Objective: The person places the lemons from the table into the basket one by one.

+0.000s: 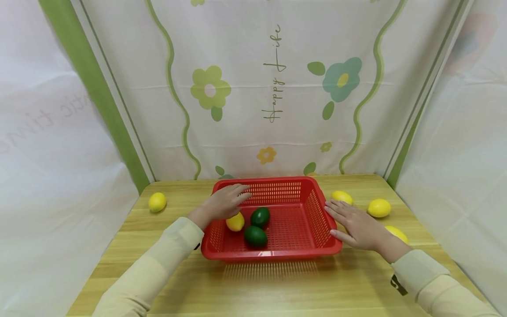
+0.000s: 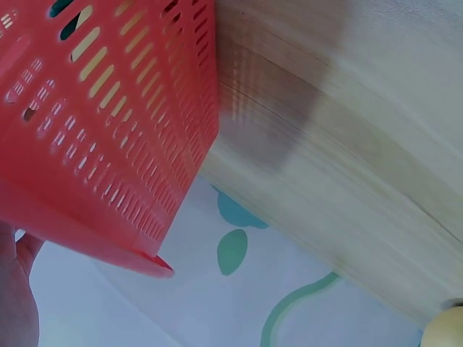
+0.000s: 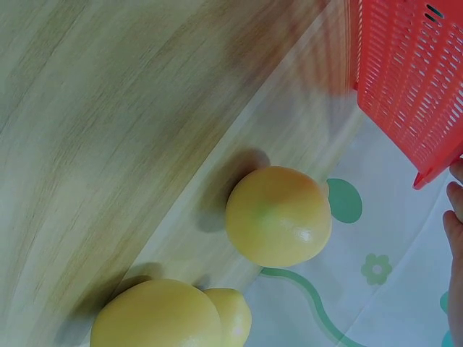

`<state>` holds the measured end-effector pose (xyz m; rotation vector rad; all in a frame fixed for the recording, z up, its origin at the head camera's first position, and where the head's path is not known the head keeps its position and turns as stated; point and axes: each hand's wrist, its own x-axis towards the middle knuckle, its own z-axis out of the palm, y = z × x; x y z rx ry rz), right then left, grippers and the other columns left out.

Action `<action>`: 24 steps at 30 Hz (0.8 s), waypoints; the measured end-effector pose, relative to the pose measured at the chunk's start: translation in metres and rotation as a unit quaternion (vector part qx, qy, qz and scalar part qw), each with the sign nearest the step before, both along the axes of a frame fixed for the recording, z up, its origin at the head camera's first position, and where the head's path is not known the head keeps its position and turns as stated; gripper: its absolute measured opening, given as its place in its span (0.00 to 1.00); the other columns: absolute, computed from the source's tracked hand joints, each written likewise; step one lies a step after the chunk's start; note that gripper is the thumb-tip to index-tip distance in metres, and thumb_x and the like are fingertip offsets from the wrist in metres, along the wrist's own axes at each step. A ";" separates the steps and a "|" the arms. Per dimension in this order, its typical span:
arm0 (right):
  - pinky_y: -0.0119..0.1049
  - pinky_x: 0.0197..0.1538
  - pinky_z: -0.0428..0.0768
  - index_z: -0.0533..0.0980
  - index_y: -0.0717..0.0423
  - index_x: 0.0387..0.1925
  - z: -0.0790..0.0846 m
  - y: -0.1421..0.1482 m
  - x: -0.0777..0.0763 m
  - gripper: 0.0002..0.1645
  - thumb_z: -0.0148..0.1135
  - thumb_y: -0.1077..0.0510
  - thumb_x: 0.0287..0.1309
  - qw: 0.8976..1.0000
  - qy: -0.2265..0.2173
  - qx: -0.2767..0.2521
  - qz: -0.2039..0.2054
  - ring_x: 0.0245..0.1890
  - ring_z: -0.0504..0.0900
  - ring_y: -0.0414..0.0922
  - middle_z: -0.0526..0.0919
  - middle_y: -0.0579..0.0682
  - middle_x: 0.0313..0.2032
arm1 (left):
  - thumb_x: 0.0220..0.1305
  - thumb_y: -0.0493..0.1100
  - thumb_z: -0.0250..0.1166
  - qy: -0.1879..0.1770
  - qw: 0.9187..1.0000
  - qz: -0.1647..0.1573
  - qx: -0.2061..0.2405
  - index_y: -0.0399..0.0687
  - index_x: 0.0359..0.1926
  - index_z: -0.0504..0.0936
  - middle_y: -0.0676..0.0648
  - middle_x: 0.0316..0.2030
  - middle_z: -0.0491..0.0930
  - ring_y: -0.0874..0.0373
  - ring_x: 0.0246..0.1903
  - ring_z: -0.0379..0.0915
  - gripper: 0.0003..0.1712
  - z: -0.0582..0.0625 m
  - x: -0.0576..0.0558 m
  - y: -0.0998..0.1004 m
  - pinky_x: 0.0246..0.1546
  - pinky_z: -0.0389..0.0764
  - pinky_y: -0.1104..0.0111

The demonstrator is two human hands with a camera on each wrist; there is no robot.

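A red plastic basket with slotted walls stands on the table, also seen as the red wall in the left wrist view. Inside it lie a yellow lemon and two dark green, avocado-like fruits. Over the basket's left side reaches my left hand, fingers loosely extended above the lemon, gripping nothing visible. My right hand has its fingers stretched out against the basket's right rim; only fingertips show at the edge of the right wrist view.
To the right of the basket lie three lemons, the nearest partly behind my right wrist. Another lemon sits at the table's far left. White printed curtains hang behind and beside the wooden table.
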<state>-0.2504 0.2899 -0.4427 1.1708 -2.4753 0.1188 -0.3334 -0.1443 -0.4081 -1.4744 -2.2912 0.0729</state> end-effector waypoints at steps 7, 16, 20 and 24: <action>0.29 0.71 0.40 0.68 0.69 0.64 0.003 -0.002 0.001 0.39 0.62 0.46 0.61 1.000 0.001 -0.001 0.004 0.64 0.67 0.62 0.70 0.63 0.64 | 0.54 0.35 0.68 0.017 1.000 0.000 0.016 0.39 0.55 0.76 0.36 0.55 0.75 0.45 0.53 0.74 0.25 0.000 -0.002 -0.006 0.54 0.77 0.57; 0.29 0.71 0.40 0.68 0.68 0.65 0.004 -0.002 0.002 0.39 0.63 0.45 0.61 1.000 -0.004 0.001 0.000 0.64 0.67 0.62 0.69 0.63 0.64 | 0.51 0.34 0.71 0.020 0.998 -0.005 0.052 0.36 0.55 0.76 0.34 0.55 0.75 0.41 0.52 0.75 0.28 0.009 -0.001 -0.019 0.53 0.77 0.53; 0.29 0.71 0.40 0.68 0.68 0.65 0.003 -0.001 0.001 0.40 0.63 0.45 0.61 1.000 -0.005 0.003 -0.002 0.64 0.67 0.61 0.69 0.63 0.65 | 0.49 0.34 0.73 0.026 0.998 -0.006 0.065 0.35 0.55 0.76 0.34 0.53 0.75 0.42 0.50 0.76 0.29 0.011 -0.003 -0.027 0.52 0.78 0.54; 0.29 0.71 0.40 0.68 0.68 0.65 0.003 -0.001 0.001 0.39 0.62 0.45 0.61 1.000 -0.004 0.002 -0.001 0.64 0.67 0.61 0.69 0.63 0.65 | 0.46 0.35 0.76 0.046 0.996 -0.004 0.070 0.36 0.54 0.77 0.35 0.52 0.76 0.42 0.47 0.77 0.31 0.014 -0.004 -0.036 0.48 0.80 0.54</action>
